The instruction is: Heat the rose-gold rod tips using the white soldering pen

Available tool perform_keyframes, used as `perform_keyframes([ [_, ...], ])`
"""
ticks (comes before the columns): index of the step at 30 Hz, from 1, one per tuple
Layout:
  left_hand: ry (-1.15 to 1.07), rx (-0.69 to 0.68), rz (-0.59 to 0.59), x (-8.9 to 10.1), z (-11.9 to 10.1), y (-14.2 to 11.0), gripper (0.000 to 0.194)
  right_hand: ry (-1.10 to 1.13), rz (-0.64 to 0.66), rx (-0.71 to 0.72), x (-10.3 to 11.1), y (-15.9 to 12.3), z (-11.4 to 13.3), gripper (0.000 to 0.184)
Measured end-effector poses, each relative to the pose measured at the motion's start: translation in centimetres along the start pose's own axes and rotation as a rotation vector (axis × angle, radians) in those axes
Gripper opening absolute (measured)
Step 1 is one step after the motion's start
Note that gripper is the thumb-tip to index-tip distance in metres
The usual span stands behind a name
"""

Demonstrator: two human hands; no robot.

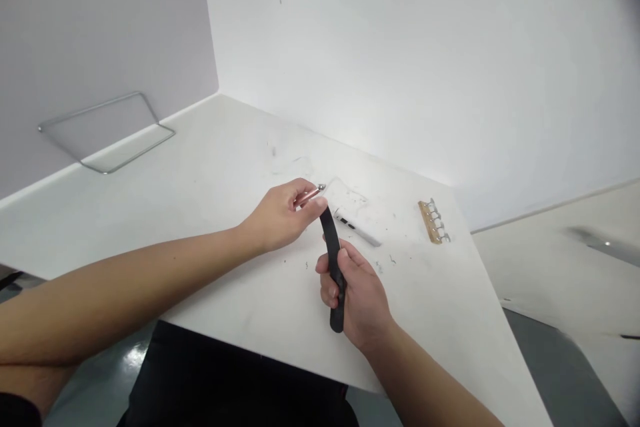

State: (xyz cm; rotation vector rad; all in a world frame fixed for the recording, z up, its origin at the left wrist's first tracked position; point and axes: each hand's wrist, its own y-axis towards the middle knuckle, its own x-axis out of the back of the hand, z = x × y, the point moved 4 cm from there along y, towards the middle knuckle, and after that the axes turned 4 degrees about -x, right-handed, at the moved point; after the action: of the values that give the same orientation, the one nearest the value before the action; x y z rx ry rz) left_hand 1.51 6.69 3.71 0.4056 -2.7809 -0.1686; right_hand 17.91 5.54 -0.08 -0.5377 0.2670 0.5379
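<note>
- Gripping a curved black strip (335, 273), the person's right hand (367, 300) was closed around its lower half, with the thumb on one side and bent fingers on the other.
- The black strip stood roughly upright in the view, its rounded lower end sticking out below the right hand and its upper end reaching the left thumb.
- The left hand (283, 217) had its fingers curled around a slim, pinkish metallic rod (307, 196), whose silver tip pointed up and to the right. Whether those fingers also pinched the strip could not be told.
- Both hands were over a white tabletop (215, 180), on which small dark specks and faint marks were scattered.
- Just beside the hands, to their right, a slender white device (365, 233) with dark details along its side lay slantwise on the tabletop.
- Farther right, well apart from the hands, was a small tan strip (429, 223) with a row of silver metal pieces along it.
- At the far left, a bent metal wire frame (123, 161) leaned against a grey panel (105, 27).
- A plain white wall (400, 67) rose behind the tabletop.
</note>
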Motion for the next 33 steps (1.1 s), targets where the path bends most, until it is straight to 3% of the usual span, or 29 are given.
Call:
perform_keyframes([
  [6,0.174,-0.188,0.040,0.1,-0.3,-1.1,0.023,-0.119,-0.083,0.110,0.2,-0.4,0.3,0.023],
  [17,0.358,-0.570,-0.054,-0.3,0.0,-2.5,0.020,-0.243,-0.143,0.171,0.3,-0.9,0.3,0.028],
  [24,0.351,-0.664,-0.062,-0.6,-0.7,-3.5,0.019,-0.247,-0.149,0.199,0.5,-0.7,0.3,0.025],
  [30,0.405,-0.687,0.013,-1.1,-1.1,-4.6,0.017,-0.205,-0.126,0.258,0.4,-0.8,0.3,0.021],
  [33,0.411,-0.668,-0.036,-0.7,-1.4,-4.1,0.017,-0.197,-0.097,0.241,0.2,-0.8,0.3,0.021],
])
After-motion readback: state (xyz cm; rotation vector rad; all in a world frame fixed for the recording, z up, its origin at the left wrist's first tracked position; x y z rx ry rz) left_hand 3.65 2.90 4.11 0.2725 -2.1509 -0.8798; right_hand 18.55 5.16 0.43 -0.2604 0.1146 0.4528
